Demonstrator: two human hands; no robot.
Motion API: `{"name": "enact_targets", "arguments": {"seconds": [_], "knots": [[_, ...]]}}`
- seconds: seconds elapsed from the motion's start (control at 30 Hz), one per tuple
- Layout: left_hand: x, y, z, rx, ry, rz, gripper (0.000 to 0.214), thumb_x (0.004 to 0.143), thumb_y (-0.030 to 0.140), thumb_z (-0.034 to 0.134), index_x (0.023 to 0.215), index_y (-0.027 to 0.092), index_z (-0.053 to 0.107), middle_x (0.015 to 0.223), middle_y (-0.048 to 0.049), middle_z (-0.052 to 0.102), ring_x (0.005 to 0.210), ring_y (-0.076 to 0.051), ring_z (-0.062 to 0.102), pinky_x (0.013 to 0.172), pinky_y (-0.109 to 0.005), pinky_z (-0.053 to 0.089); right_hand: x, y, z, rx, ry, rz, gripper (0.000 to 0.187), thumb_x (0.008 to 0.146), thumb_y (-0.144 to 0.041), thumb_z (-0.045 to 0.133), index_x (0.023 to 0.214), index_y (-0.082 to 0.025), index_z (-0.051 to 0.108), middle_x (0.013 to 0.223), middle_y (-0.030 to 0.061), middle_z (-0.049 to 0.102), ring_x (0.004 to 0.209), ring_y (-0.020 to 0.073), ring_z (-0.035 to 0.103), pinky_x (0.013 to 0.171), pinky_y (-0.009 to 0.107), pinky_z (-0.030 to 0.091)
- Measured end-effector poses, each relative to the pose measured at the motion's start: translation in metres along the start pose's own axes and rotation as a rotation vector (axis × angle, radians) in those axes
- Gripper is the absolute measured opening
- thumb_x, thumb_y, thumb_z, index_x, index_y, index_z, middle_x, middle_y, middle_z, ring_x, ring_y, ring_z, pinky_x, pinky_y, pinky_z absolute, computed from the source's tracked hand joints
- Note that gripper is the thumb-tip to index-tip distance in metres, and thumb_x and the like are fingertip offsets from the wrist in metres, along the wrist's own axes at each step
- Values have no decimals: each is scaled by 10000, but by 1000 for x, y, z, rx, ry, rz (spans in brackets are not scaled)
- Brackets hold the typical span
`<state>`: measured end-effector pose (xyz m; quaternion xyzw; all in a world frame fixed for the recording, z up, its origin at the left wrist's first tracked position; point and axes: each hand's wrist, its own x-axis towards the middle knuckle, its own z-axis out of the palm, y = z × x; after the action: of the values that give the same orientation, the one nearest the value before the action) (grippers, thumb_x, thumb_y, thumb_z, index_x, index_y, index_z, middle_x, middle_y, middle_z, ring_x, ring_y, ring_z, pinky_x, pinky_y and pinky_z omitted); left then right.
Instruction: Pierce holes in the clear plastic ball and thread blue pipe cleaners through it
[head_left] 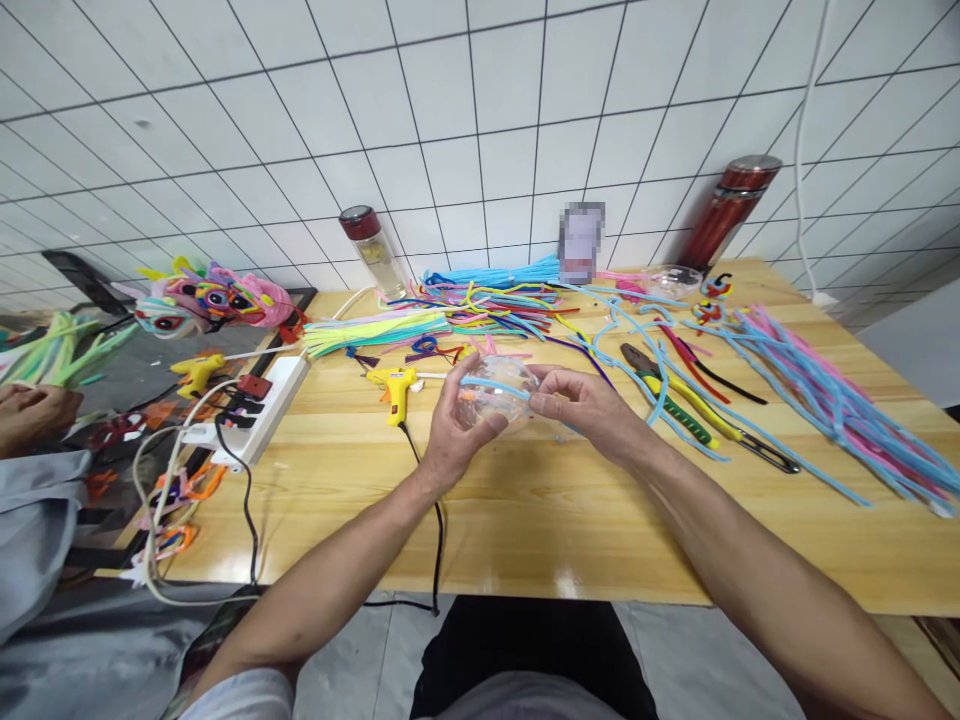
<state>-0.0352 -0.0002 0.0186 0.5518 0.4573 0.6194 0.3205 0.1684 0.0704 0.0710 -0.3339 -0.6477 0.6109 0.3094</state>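
Observation:
My left hand (456, 420) is closed around the side of a clear plastic ball (496, 408), thumb toward me and fingers behind. Across the front of the ball runs a light blue pipe cleaner (489, 384). My right hand (589, 408) pinches this pipe cleaner between thumb and forefinger at the ball's right side. Just left of the ball, a yellow glue gun (395, 392) lies on the wooden table (510, 520). To the right are pliers with green and yellow handles (679, 412) and a long yellow-handled tool (720, 425).
Bundles of pipe cleaners (382, 328) lie at the back and right. A glass bottle (373, 250), a phone (581, 240) and a red thermos (731, 215) stand by the wall. At left are a power strip (264, 410), cables, a second glue gun (199, 373) and a co-worker's hand (34, 415).

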Motion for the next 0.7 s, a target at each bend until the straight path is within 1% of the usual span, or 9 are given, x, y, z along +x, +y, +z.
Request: {"name": "enact_targets", "arguments": {"seconds": [0.1,0.17,0.27,0.33,0.37,0.43,0.5,0.6,0.7], "knots": [[-1,-2,1,-33,12,-22,934,761,685,801,1529,286,448,1525,-127,551,1410,-359,547,1140,-501,497,0,0,2,49,-24,-7,348,749,-579,837,717,-246,743,1422,83,680,1481,330,479,1206,498,361],[-2,-3,1,-40,15,-30,944,767,695,789,1539,289,431,1540,-129,538,1421,-364,537,1142,-507,497,0,0,4,91,-30,-1,368,737,-590,845,713,-239,735,1429,85,674,1496,331,457,1178,486,405],[-3,-5,3,-50,7,-54,950,777,716,765,1548,292,409,1576,-131,501,1426,-363,535,1156,-511,486,-1,2,9,180,-34,28,412,704,-601,865,695,-225,697,1445,86,658,1438,342,512,1014,448,542],[-3,-5,5,-53,-5,-76,963,783,730,749,1561,295,383,1597,-134,476,1425,-361,537,1160,-511,483,0,3,11,221,-21,43,420,690,-591,875,685,-223,674,1439,84,660,1388,336,555,918,410,578],[-3,-5,5,-46,-14,-87,968,789,733,741,1569,297,368,1610,-134,462,1436,-361,526,1170,-513,474,1,4,11,224,-11,44,415,687,-584,877,683,-223,672,1434,83,662,1376,333,565,905,401,579],[-2,-4,5,4,-39,-94,957,810,718,730,1581,295,351,1637,-132,431,1490,-361,468,1216,-523,425,2,4,8,190,12,31,396,687,-571,873,674,-224,682,1427,88,666,1393,334,551,947,406,559],[1,-2,2,116,-73,-79,935,838,681,727,1591,284,341,1666,-137,390,1547,-363,389,1265,-544,352,3,2,4,111,35,17,372,697,-555,860,658,-224,692,1416,94,675,1444,339,504,1036,425,511],[5,3,-2,355,-113,48,929,875,610,727,1623,286,280,1711,-153,302,1602,-368,277,1298,-593,261,3,0,-2,-26,42,32,339,728,-523,824,638,-225,689,1374,104,702,1490,341,454,1125,446,430],[6,10,-3,561,-164,263,934,901,547,723,1646,302,216,1732,-169,239,1623,-372,219,1292,-626,243,3,3,-3,-130,31,68,308,732,-501,797,653,-224,688,1340,115,716,1445,343,506,1119,457,408]]}}
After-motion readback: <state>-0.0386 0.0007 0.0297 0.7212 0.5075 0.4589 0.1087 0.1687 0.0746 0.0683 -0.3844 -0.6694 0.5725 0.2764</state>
